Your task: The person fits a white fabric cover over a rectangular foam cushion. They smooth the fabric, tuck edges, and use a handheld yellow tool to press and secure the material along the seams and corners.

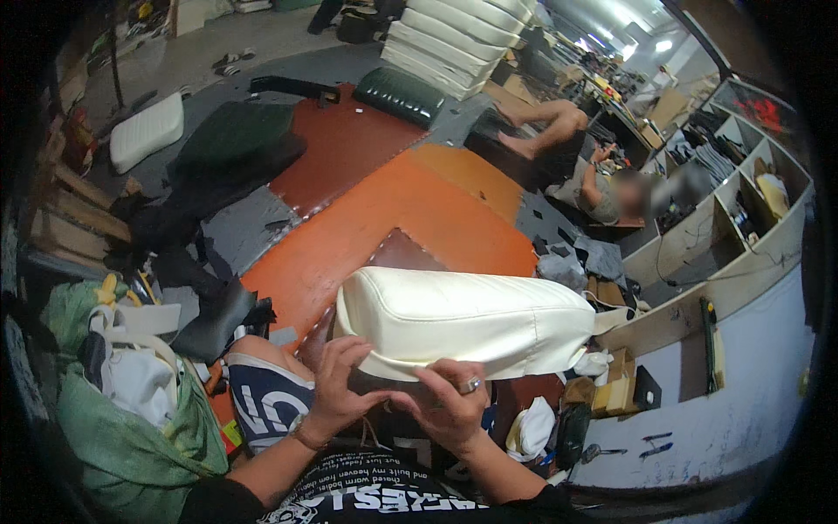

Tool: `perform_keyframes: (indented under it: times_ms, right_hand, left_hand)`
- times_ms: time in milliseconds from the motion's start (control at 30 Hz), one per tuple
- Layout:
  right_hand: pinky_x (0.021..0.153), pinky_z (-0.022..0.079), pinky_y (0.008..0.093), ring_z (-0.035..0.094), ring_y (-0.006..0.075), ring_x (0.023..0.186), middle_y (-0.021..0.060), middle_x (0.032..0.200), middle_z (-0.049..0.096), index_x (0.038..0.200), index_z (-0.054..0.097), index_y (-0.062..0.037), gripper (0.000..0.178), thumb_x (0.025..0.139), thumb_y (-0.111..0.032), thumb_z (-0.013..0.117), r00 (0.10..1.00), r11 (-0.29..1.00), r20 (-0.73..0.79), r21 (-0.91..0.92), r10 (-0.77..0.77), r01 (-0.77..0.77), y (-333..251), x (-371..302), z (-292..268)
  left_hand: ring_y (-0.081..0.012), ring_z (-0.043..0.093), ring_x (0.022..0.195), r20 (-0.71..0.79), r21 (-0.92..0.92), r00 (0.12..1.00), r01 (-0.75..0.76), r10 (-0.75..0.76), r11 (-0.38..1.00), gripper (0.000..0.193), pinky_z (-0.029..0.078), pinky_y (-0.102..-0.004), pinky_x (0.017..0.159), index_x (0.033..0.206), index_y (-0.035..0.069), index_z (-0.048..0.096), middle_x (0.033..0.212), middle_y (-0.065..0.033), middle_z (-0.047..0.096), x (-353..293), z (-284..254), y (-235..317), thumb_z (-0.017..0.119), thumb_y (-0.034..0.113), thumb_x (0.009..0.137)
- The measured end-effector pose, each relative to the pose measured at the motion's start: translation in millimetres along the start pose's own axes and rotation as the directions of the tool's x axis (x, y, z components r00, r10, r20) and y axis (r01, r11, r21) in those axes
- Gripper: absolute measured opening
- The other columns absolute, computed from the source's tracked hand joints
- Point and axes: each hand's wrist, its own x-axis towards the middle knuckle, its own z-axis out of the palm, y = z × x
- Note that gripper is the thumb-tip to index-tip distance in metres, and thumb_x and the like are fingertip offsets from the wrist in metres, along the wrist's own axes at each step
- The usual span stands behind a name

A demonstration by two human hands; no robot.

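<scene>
A long cream vinyl seat cushion (471, 319) with stitched seams lies across my lap, its rounded end to the left. Its cover has a loose lower edge on the side facing me. My left hand (336, 393) grips that edge near the left end, fingers curled over it and thumb underneath. Farther right along the same edge, my right hand (449, 402), with a ring on one finger, pinches the cover. The two thumbs almost meet below the edge. What lies under the cushion is mostly hidden.
Orange and brown sheets (384, 218) cover the floor ahead. A green sack (148, 445) of scraps stands at my left. A stack of cream cushions (454, 44) and a dark green cushion (399, 94) lie beyond. A person (594, 188) sits by the shelving (698, 262) at right.
</scene>
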Motion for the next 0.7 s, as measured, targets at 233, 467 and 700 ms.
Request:
perform_keyframes:
  times_ms: [233, 467, 700]
  right_hand:
    - [0.078, 0.052, 0.0361, 0.063, 0.0235, 0.089, 0.0021, 0.104, 0.067, 0.123, 0.078, -0.0253, 0.061, 0.064, -0.016, 0.094, 0.993, 0.986, 0.113, -0.167, -0.012, 0.031, 12.1, -4.5, 2.6]
    - [0.078, 0.052, 0.0386, 0.063, 0.0246, 0.094, 0.0026, 0.102, 0.067, 0.132, 0.076, -0.026, 0.058, 0.075, -0.014, 0.08, 0.989, 0.981, 0.145, -0.194, 0.002, 0.027, 35.9, -7.7, -2.5]
    - [0.106, 0.044, 0.053, 0.055, 0.0389, 0.13, 0.0172, 0.139, 0.064, 0.139, 0.073, -0.0178, 0.05, 0.089, -0.024, 0.069, 0.927, 0.724, -0.205, -0.58, 0.313, -0.373, 135.4, -40.5, -86.4]
  left_hand:
    - [-0.0386, 0.07, 0.097, -0.09, 0.017, 0.989, -0.116, 0.117, 0.993, 0.042, 0.057, -0.0469, 0.087, 0.113, 0.003, 0.07, 0.102, -0.0182, 0.072, -0.7, 15.0, -19.6, 0.082, 0.0, 0.072]
    - [-0.0362, 0.068, 0.084, 0.057, 0.024, 0.986, -0.16, 0.159, 0.987, 0.05, 0.056, -0.0453, 0.077, 0.115, 0.001, 0.076, 0.089, -0.0159, 0.067, 4.6, -9.9, -19.5, 0.066, -0.012, 0.068]
    - [-0.0415, 0.06, 0.129, 0.208, 0.109, 0.976, -0.085, 0.061, 0.99, 0.088, 0.054, -0.0511, 0.103, 0.157, 0.009, 0.043, 0.148, -0.0263, 0.048, 3.2, -3.9, -4.6, 0.087, 0.012, 0.081]
